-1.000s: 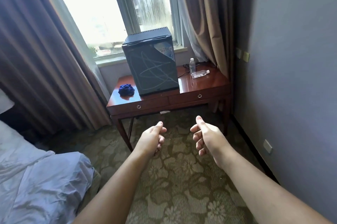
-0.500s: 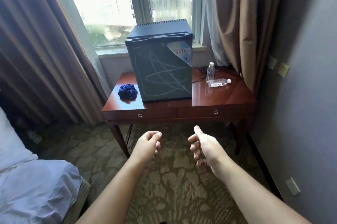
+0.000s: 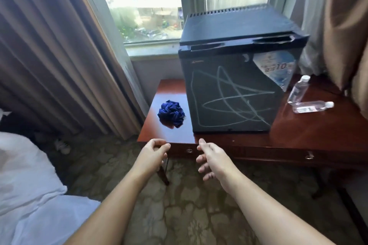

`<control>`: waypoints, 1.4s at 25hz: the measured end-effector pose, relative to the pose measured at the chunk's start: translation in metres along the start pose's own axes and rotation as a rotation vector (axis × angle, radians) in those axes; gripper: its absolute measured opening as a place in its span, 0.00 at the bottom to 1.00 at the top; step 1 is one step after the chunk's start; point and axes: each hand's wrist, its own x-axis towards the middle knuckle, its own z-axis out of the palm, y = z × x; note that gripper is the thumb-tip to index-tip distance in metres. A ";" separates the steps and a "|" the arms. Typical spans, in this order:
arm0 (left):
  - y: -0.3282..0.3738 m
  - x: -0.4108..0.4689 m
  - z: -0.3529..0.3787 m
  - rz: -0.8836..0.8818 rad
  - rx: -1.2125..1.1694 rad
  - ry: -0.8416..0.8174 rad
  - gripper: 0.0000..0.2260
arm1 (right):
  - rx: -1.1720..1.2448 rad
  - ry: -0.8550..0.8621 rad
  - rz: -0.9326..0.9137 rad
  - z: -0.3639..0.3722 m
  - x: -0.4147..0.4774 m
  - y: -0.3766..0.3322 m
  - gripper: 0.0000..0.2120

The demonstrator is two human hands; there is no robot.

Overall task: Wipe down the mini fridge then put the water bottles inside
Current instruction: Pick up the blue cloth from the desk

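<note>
A black mini fridge point(image 3: 235, 89) stands on a reddish wooden desk point(image 3: 310, 129), its door shut and marked with pale scribbles and a blue sticker. A crumpled blue cloth point(image 3: 171, 113) lies on the desk left of the fridge. To the fridge's right are two clear water bottles: one upright point(image 3: 298, 90), one lying on its side point(image 3: 311, 107). My left hand point(image 3: 153, 154) hovers at the desk's front edge below the cloth, fingers loosely curled, holding nothing. My right hand point(image 3: 213, 160) is beside it, fingers apart and empty.
The desk has two drawers with ring pulls point(image 3: 189, 150). Brown curtains point(image 3: 59, 49) hang on both sides of the window point(image 3: 147, 1). A white bed point(image 3: 29, 195) fills the lower left. Patterned carpet point(image 3: 189, 205) lies under my arms. A shoe point(image 3: 62, 145) sits by the left curtain.
I have moved closer to the desk; the fridge and cloth look larger. Both hands have risen forward to the desk's front edge, still empty.
</note>
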 end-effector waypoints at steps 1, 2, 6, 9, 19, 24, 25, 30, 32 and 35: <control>0.002 0.020 -0.008 0.019 0.028 -0.002 0.08 | 0.008 -0.018 0.003 0.014 0.022 -0.008 0.19; 0.004 0.039 -0.014 0.044 0.064 -0.004 0.08 | 0.020 -0.034 0.009 0.027 0.044 -0.015 0.19; -0.005 0.124 -0.029 0.034 0.201 -0.030 0.10 | 0.034 -0.122 0.088 0.076 0.131 -0.019 0.18; -0.008 0.193 -0.028 0.043 0.350 -0.026 0.12 | 0.026 -0.184 0.124 0.101 0.197 -0.022 0.17; 0.009 0.385 -0.024 0.291 0.996 -0.305 0.28 | -0.208 -0.080 0.309 0.141 0.372 -0.058 0.34; -0.002 0.484 -0.045 0.257 1.055 -0.421 0.43 | -0.141 0.150 0.375 0.167 0.454 -0.051 0.46; -0.010 0.501 -0.045 0.249 1.094 -0.480 0.46 | -0.074 0.191 0.410 0.173 0.463 -0.049 0.45; -0.045 0.558 -0.039 0.246 1.135 -0.749 0.54 | 0.116 0.242 0.548 0.198 0.486 -0.042 0.34; -0.062 0.570 -0.039 0.270 1.014 -0.745 0.45 | 0.143 0.271 0.560 0.207 0.489 -0.033 0.32; -0.084 0.583 -0.057 0.216 0.794 -0.705 0.29 | 0.179 0.263 0.588 0.218 0.479 -0.029 0.30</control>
